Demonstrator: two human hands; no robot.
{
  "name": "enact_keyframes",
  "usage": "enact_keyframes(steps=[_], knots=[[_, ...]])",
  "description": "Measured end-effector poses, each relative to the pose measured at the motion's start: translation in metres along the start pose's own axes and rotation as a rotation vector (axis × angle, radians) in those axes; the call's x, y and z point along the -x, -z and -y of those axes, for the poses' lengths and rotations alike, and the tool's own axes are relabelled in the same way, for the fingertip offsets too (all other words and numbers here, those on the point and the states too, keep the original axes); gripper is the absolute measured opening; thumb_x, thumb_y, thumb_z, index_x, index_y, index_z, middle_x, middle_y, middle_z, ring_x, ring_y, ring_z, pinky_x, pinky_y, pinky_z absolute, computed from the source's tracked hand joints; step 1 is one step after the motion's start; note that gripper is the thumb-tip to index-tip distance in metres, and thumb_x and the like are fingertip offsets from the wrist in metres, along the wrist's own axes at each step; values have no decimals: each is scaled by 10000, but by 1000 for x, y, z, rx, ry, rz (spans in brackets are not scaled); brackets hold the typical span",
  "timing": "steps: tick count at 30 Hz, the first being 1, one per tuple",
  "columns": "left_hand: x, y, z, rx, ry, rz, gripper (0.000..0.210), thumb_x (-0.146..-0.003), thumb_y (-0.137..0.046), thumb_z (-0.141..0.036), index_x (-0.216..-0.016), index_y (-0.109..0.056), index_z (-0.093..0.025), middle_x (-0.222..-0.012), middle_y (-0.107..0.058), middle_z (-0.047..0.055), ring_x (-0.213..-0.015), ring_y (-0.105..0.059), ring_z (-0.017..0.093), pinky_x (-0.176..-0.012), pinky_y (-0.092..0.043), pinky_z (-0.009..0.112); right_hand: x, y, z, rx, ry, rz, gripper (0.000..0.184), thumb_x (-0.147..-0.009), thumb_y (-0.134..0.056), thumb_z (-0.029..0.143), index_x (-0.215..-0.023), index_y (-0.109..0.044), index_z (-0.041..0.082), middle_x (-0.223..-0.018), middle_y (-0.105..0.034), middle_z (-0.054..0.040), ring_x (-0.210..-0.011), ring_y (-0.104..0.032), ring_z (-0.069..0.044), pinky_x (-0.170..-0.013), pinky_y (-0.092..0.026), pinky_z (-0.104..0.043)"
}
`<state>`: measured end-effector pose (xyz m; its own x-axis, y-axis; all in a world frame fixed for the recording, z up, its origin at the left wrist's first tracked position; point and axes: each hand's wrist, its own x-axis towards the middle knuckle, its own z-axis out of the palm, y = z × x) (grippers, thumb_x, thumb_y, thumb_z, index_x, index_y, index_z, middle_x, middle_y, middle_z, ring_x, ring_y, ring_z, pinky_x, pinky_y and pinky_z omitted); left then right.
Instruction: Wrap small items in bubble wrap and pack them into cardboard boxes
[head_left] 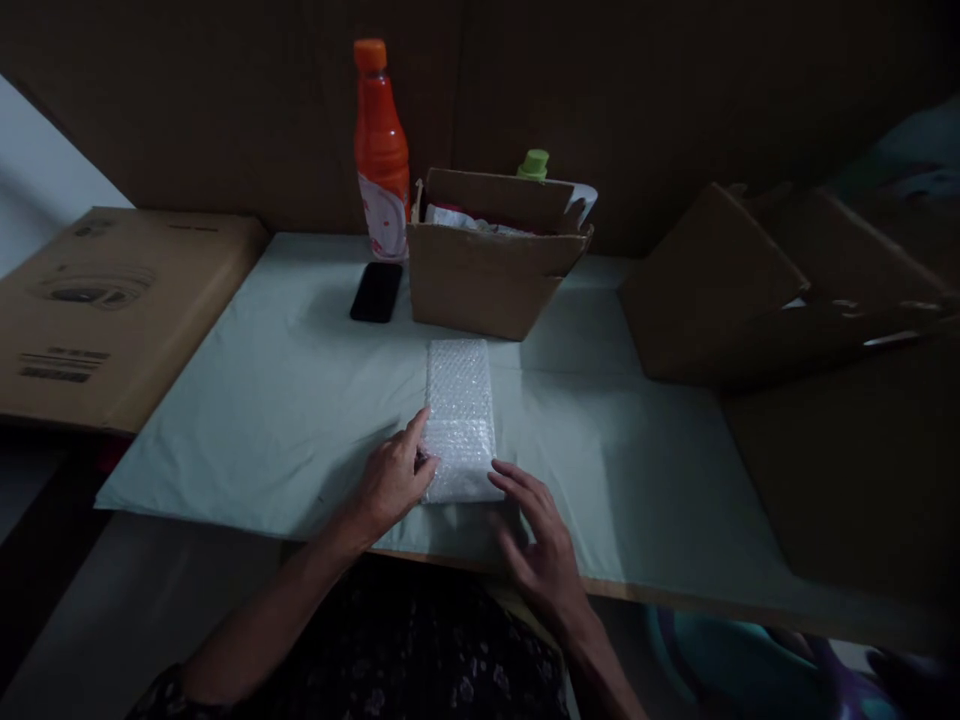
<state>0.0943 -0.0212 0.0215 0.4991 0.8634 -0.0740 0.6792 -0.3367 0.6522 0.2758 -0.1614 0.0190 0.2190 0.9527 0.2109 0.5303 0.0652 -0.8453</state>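
The packet (pixel 460 400) lies flat on the table (pixel 262 400), its short near edge close to the table's front edge, its far edge just before the open box (pixel 480 280). The left hand (pixel 390 478), loosely spread, touches its left edge with thumb and fingertips; the right hand (pixel 541 540), half wide, has fingertips at the right edge, its blurred thumb apart. To the left, a broad stretch of cloth runs to the carton (pixel 127 310); to the right, another reaches the dark boxes (pixel 697 300). The phone (pixel 377 292) sits beyond, beside the box.
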Motion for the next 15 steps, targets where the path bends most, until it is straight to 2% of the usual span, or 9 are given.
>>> enact_keyframes(steps=[2,4,7,9,11,13,15], knots=[[-3,-4,-1,-14,-10,7,692,-851,-584,-213,-1508,-373,-166,-868,-714,25,-773,-672,183,-803,-532,303,-4,-7,-5,186,154,32,478,-876,-552,138,-1334,-592,268,-1448,-563,-105,-1333,-511,-292,-1054,-454,-518],[-5,-7,-1,-54,-18,-18,699,-845,-609,-213,-1503,-380,-162,-866,-711,29,-779,-673,194,-806,-542,322,-9,-14,-10,328,230,67,487,-843,-541,96,-1302,-617,241,-1463,-549,-121,-1352,-489,-309,-1023,-468,-523],[-1,-8,1,-63,-105,-157,667,-851,-644,-233,-1474,-412,-183,-1011,-710,68,-921,-676,223,-874,-551,365,-15,-17,-15,450,270,102,390,-868,-528,88,-1199,-679,228,-1380,-624,-122,-1310,-529,-314,-949,-498,-493],[8,-3,2,-26,-219,-245,621,-875,-650,-282,-1448,-433,-183,-1195,-665,119,-1098,-638,250,-969,-529,404,-18,-15,-16,462,286,87,317,-920,-504,99,-1136,-700,224,-1280,-691,-109,-1238,-590,-294,-908,-508,-460],[22,2,2,1,-345,-258,593,-888,-652,-338,-1425,-456,-178,-1310,-613,150,-1210,-583,275,-1033,-499,438,-20,-13,-13,429,304,63,269,-965,-491,125,-1099,-704,219,-1179,-739,-94,-1152,-648,-271,-873,-516,-429],[35,4,0,10,-433,-213,553,-901,-637,-318,-1412,-474,-184,-1282,-637,137,-1194,-585,269,-1021,-507,433,-21,-10,-9,380,301,53,238,-991,-494,162,-1086,-704,220,-1070,-770,-79,-1032,-697,-248,-831,-528,-406],[44,2,-1,21,-451,-196,473,-924,-581,-233,-1387,-501,-182,-1156,-696,107,-1084,-627,239,-947,-543,394,-22,-8,-3,314,255,54,221,-998,-511,199,-1109,-700,225,-980,-777,-67,-903,-717,-226,-771,-548,-377]])
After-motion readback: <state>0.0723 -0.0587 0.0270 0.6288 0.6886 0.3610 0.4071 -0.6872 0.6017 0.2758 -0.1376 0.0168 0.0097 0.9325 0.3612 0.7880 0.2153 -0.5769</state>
